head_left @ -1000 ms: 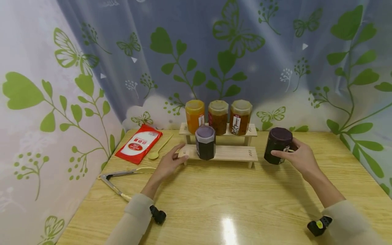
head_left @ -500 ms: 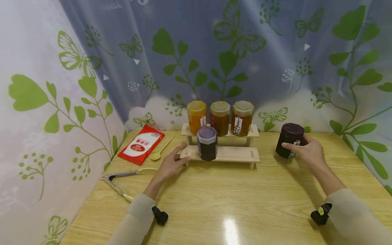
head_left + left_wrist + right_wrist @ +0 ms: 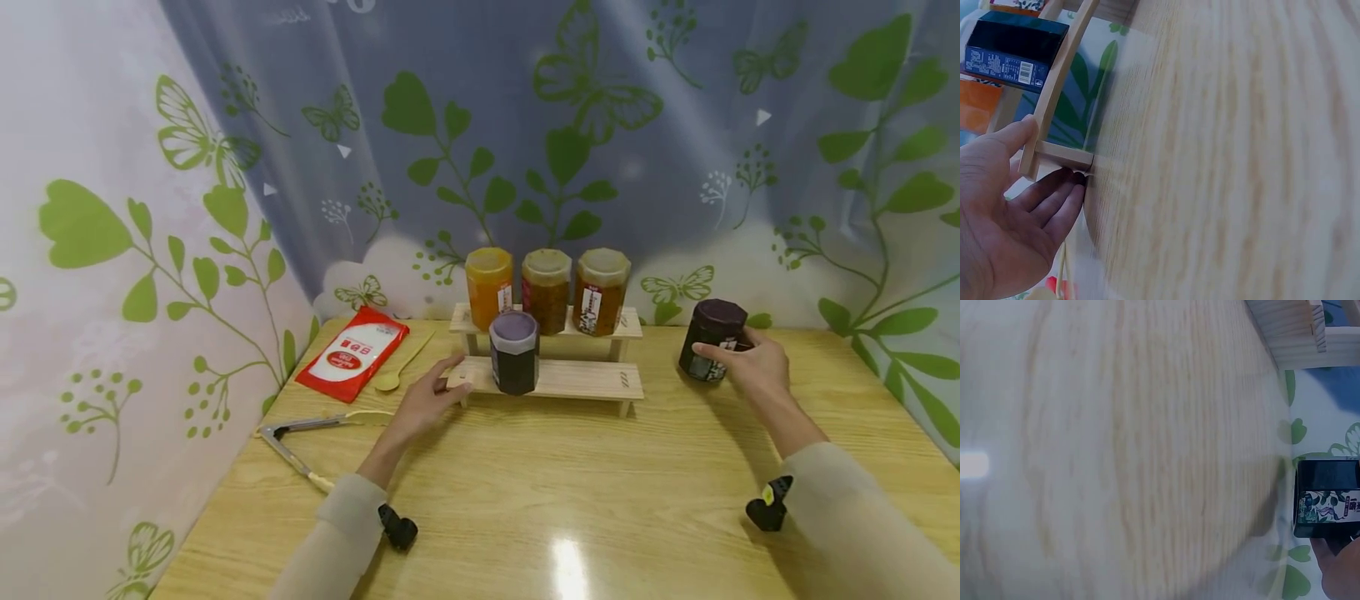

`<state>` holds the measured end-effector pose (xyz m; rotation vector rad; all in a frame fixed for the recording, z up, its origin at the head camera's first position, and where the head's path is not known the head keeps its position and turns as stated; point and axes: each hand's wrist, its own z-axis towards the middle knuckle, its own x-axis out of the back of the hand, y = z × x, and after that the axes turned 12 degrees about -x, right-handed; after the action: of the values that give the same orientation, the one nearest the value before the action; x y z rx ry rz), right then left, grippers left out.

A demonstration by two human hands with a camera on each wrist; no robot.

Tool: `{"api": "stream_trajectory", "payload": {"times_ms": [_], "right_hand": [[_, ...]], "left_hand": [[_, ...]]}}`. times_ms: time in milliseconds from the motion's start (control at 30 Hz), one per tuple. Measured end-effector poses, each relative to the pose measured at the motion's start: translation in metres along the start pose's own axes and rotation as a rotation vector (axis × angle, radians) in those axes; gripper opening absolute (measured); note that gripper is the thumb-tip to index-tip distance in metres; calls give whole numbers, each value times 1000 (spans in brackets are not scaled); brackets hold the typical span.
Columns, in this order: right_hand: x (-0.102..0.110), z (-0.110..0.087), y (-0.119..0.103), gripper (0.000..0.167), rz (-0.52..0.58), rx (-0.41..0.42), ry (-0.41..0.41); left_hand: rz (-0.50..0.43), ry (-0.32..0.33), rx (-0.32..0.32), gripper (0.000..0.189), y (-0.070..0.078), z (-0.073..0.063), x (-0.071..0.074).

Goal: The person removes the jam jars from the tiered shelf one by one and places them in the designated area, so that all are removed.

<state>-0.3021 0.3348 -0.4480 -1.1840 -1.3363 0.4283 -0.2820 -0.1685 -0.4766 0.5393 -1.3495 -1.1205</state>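
Note:
My left hand (image 3: 425, 404) grips the left end of a two-tier wooden rack (image 3: 577, 377). Its thumb lies on the lower board and the other fingers reach around the end leg, as the left wrist view shows. On that board stands a dark jar with a lilac lid (image 3: 514, 367). The upper board carries an orange jar (image 3: 489, 292) and two amber-brown jars, one in the middle (image 3: 546, 300) and one on the right (image 3: 600, 296). To the right of the rack, my right hand (image 3: 757, 367) holds a dark purple jar (image 3: 1329, 475) between thumb and fingers.
A red and white packet (image 3: 352, 354) and a yellow spoon (image 3: 397, 371) lie left of the rack. Nearer me are tongs (image 3: 300, 425) with spread arms. A patterned curtain (image 3: 465, 150) hangs behind the wooden table (image 3: 525, 492).
My right hand has carried the dark purple jar to the right and back, away from the rack; it moved little in the last half second. The left hand stays on the rack.

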Motion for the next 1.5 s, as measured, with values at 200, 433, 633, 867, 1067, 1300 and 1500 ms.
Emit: {"api": "stream_trajectory", "payload": {"times_ms": [200, 433, 633, 867, 1067, 1300, 1500], "right_hand": [[-3, 3, 3, 104, 38, -12, -3], [-5, 3, 5, 104, 67, -21, -4], [-8, 2, 8, 103, 66, 29, -31], [-7, 1, 10, 104, 90, 31, -104], [1, 0, 8, 104, 123, 8, -143], [19, -10, 8, 99, 113, 18, -163], [28, -19, 10, 93, 114, 43, -143]], "left_hand": [[1, -4, -3, 63, 0, 0, -1], [0, -7, -18, 63, 0, 1, -2], [-13, 1, -4, 63, 1, -1, -2], [27, 5, -3, 62, -1, 2, -1], [25, 4, 8, 61, -5, 3, -3], [13, 4, 7, 62, -4, 1, -3], [2, 11, 8, 61, -2, 1, -2]]}}
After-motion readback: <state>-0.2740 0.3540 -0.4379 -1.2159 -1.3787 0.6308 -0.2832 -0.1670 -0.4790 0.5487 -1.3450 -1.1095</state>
